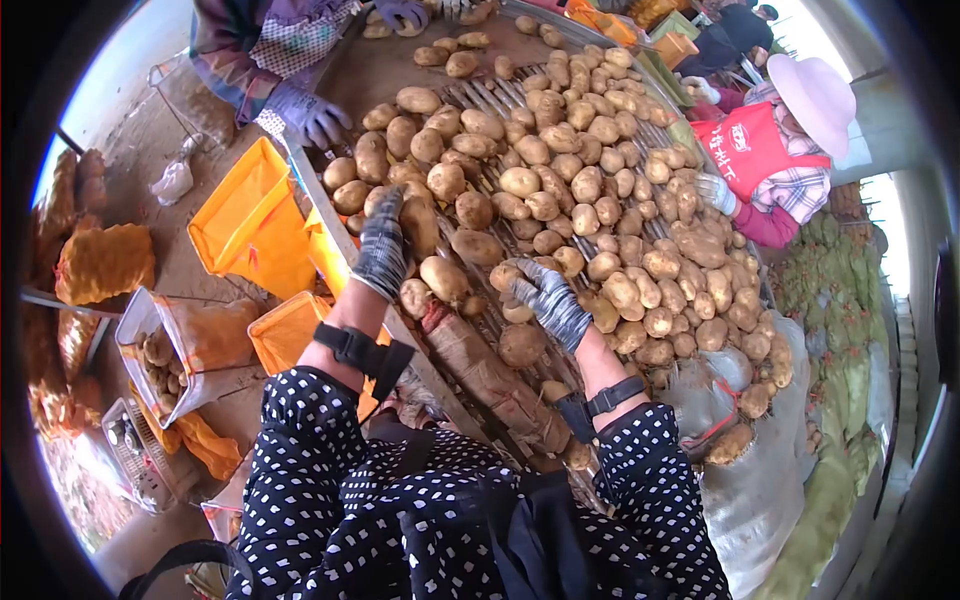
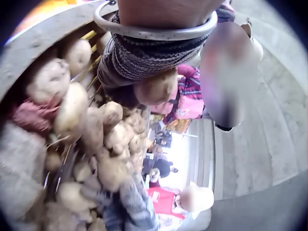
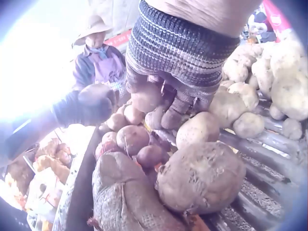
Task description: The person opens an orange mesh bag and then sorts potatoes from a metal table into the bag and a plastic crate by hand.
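**Roller sorting table** (image 1: 487, 98): runs diagonally through the frame centre. Its spaced bars keep the potato pile (image 1: 600, 180) spread in one visible layer.

**Orange crates** (image 1: 250, 225): left of centre, just outside the table rim, probably set within arm's reach for picked stock.

**Left hand** (image 1: 383, 245): gloved, at the near rim. The fingers are pressed together and curved over a small potato (image 2: 156, 86), cupping it against the palm.

**Right hand** (image 1: 548, 300): gloved, lower centre. The fingers are spread and bent round a pale potato (image 1: 506, 276), which looks like a lifting grip.
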The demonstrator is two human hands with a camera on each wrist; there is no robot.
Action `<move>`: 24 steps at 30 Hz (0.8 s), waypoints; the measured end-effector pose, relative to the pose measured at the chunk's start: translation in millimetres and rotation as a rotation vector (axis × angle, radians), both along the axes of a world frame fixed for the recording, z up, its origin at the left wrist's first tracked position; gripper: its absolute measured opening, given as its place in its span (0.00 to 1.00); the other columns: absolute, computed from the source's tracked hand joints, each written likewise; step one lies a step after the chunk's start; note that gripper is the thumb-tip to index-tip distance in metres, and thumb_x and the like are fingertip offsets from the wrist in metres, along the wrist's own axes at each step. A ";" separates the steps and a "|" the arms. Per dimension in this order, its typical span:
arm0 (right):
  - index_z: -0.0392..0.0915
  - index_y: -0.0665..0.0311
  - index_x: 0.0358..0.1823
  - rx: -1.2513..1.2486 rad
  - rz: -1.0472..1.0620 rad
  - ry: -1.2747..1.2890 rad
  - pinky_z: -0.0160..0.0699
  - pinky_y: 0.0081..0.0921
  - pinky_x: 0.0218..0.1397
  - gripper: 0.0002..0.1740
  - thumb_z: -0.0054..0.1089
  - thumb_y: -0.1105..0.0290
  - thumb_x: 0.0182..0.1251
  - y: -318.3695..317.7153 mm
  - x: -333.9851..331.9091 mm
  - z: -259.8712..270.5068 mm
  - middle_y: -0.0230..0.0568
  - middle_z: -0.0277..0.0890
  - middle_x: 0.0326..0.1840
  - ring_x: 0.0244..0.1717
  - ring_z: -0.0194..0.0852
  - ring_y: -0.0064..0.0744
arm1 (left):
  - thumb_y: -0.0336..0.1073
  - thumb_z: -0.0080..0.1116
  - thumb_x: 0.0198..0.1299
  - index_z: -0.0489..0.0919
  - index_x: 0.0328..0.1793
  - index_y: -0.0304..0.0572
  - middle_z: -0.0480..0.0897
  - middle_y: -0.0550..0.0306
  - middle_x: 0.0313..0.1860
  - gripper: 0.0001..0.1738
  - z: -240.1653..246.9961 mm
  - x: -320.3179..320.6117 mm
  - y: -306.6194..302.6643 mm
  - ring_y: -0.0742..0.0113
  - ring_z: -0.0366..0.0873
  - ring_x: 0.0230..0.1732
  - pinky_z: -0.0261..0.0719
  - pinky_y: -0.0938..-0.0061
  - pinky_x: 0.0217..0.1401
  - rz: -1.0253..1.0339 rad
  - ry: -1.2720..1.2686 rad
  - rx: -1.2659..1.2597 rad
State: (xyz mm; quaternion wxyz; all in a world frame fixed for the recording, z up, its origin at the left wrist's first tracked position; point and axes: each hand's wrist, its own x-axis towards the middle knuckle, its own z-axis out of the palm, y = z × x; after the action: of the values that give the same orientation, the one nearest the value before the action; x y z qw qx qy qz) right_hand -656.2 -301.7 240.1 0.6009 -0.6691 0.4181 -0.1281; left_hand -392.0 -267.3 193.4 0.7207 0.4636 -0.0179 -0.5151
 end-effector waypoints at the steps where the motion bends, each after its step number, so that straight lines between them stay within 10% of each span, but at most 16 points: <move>1: 0.70 0.70 0.57 0.117 -0.059 -0.063 0.75 0.26 0.50 0.24 0.58 0.63 0.65 2.6 -0.2 18.5 0.43 0.79 0.45 0.44 0.77 0.30 | 0.44 0.54 0.62 0.74 0.56 0.46 0.81 0.56 0.39 0.19 40.5 -1.2 3.5 0.65 0.79 0.39 0.78 0.70 0.45 -0.019 -0.438 0.149; 2: 0.71 0.70 0.56 0.234 -0.116 -0.130 0.77 0.25 0.45 0.22 0.57 0.63 0.66 6.7 2.0 36.8 0.39 0.79 0.41 0.40 0.77 0.27 | 0.43 0.54 0.62 0.70 0.63 0.43 0.75 0.44 0.57 0.24 35.9 3.3 -2.4 0.53 0.75 0.53 0.72 0.70 0.55 0.063 -1.149 0.290; 4: 0.72 0.70 0.55 0.012 -0.137 -0.065 0.77 0.24 0.42 0.21 0.56 0.63 0.66 7.8 0.4 17.6 0.37 0.79 0.39 0.38 0.77 0.25 | 0.42 0.56 0.61 0.71 0.61 0.42 0.73 0.39 0.58 0.23 80.2 -13.5 8.6 0.50 0.74 0.54 0.73 0.71 0.54 -0.014 -1.536 0.062; 5: 0.72 0.70 0.54 -0.205 -0.163 -0.002 0.77 0.23 0.39 0.20 0.55 0.63 0.67 6.4 -1.5 10.6 0.34 0.78 0.37 0.35 0.77 0.24 | 0.45 0.57 0.61 0.73 0.59 0.41 0.77 0.44 0.53 0.23 55.2 -39.3 13.0 0.55 0.77 0.48 0.75 0.68 0.48 -0.463 -1.004 0.023; 6: 0.71 0.68 0.56 -0.245 -0.092 0.024 0.78 0.24 0.43 0.22 0.58 0.63 0.65 12.3 9.3 28.1 0.38 0.79 0.39 0.38 0.77 0.27 | 0.50 0.58 0.61 0.75 0.57 0.44 0.82 0.52 0.45 0.24 2.1 -55.8 13.8 0.64 0.79 0.37 0.76 0.69 0.38 -0.288 -1.312 -0.399; 8: 0.70 0.66 0.59 -0.080 0.016 -0.030 0.77 0.23 0.46 0.24 0.61 0.66 0.63 28.2 21.7 53.3 0.40 0.79 0.40 0.40 0.77 0.28 | 0.46 0.61 0.59 0.75 0.55 0.41 0.82 0.61 0.36 0.23 62.1 -64.5 33.8 0.74 0.77 0.31 0.74 0.81 0.27 -0.708 0.040 0.104; 11: 0.75 0.64 0.55 -0.109 -0.139 0.032 0.76 0.28 0.50 0.22 0.63 0.65 0.59 -2.0 3.0 41.0 0.45 0.80 0.43 0.44 0.78 0.33 | 0.33 0.65 0.53 0.77 0.50 0.45 0.81 0.59 0.37 0.17 31.6 -47.2 38.5 0.66 0.80 0.32 0.80 0.78 0.34 -0.876 0.178 0.040; 16: 0.78 0.57 0.51 -0.646 0.178 0.704 0.72 0.38 0.58 0.18 0.56 0.60 0.61 -74.0 -13.9 33.2 0.48 0.76 0.51 0.53 0.74 0.46 | 0.30 0.59 0.51 0.76 0.43 0.40 0.78 0.50 0.34 0.12 42.3 -14.0 63.4 0.49 0.79 0.32 0.76 0.64 0.30 -0.646 -1.611 -0.010; 24: 0.71 0.51 0.60 -0.550 0.372 0.757 0.73 0.37 0.56 0.22 0.56 0.67 0.62 -143.2 53.9 9.1 0.53 0.77 0.48 0.49 0.76 0.50 | 0.30 0.61 0.42 0.76 0.40 0.42 0.75 0.48 0.31 0.15 21.4 -4.4 70.7 0.45 0.76 0.30 0.74 0.58 0.29 -0.626 -1.782 -0.067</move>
State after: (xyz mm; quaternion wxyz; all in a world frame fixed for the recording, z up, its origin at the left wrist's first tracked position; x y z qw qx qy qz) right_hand -602.3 -444.8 249.2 0.2211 -0.8655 0.4312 0.1274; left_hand -396.4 -196.6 214.7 0.2834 0.6398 -0.7004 -0.1404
